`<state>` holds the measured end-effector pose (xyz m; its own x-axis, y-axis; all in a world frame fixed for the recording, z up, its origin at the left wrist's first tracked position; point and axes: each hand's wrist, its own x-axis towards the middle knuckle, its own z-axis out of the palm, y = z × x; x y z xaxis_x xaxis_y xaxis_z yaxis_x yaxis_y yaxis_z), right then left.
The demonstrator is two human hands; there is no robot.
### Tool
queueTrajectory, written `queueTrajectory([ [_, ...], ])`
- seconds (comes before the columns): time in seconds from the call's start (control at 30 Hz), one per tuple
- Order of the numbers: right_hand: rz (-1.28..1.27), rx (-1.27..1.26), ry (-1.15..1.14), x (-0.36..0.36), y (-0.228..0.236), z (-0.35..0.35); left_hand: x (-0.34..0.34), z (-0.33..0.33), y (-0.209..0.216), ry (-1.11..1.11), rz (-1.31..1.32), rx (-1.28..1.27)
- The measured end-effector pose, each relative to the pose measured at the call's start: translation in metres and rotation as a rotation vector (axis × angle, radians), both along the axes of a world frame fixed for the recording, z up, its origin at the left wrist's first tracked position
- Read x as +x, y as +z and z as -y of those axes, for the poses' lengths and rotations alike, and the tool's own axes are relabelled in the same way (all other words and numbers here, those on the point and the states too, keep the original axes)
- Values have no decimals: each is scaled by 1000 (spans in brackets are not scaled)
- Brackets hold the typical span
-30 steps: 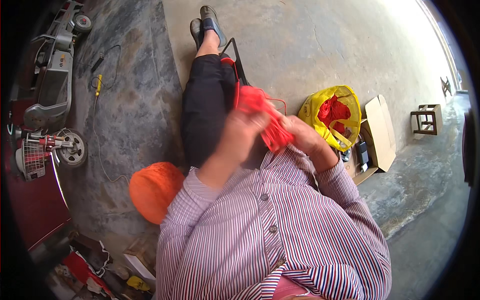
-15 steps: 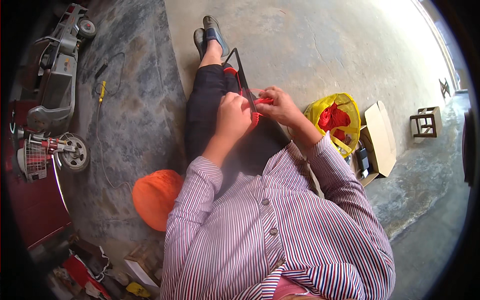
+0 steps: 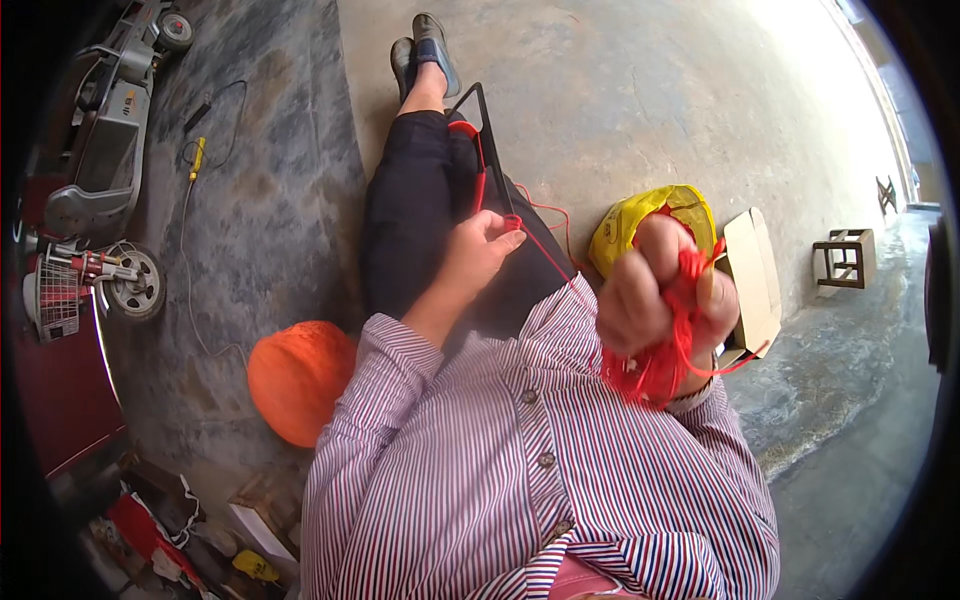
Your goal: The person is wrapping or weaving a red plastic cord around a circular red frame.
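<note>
A thin black frame (image 3: 489,130), partly wrapped in red cord, lies along my dark-trousered legs (image 3: 410,215). My left hand (image 3: 474,258) pinches the frame's near end, where the red cord wrapping (image 3: 512,222) shows by my thumb. From there a taut strand of cord runs toward my right. Raised close to the camera, my right hand (image 3: 640,285) is closed round a bundle of red cord (image 3: 655,370), with loose ends sticking out. Another slack strand of cord (image 3: 566,215) curves beside my thigh.
Behind my right hand stand a yellow bag (image 3: 617,225) and an open cardboard box (image 3: 752,280). A small wooden stool (image 3: 846,258) is farther right. On the left are an orange round thing (image 3: 300,382), a yellow-handled tool with a cable (image 3: 197,160), and a scooter (image 3: 105,165).
My right hand has left the frame and come up toward the camera to the right, with the red cord bundle in it. My left hand stays at the frame, slightly lower.
</note>
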<state>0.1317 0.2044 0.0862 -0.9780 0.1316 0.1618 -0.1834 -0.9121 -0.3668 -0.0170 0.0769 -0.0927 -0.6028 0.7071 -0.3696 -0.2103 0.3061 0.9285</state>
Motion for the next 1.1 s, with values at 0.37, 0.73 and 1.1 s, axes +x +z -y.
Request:
queueTrajectory([
  [0.37,-157,286,-205,-9,2,-11,-3,-20,36,239,-714,190],
  [0.73,583,1712,-26,-86,-163,-32,-45,-14,-10,131,121,-113],
  [1.1,403,834,-448,-84,-153,-35,-45,-25,73,172,654,185],
])
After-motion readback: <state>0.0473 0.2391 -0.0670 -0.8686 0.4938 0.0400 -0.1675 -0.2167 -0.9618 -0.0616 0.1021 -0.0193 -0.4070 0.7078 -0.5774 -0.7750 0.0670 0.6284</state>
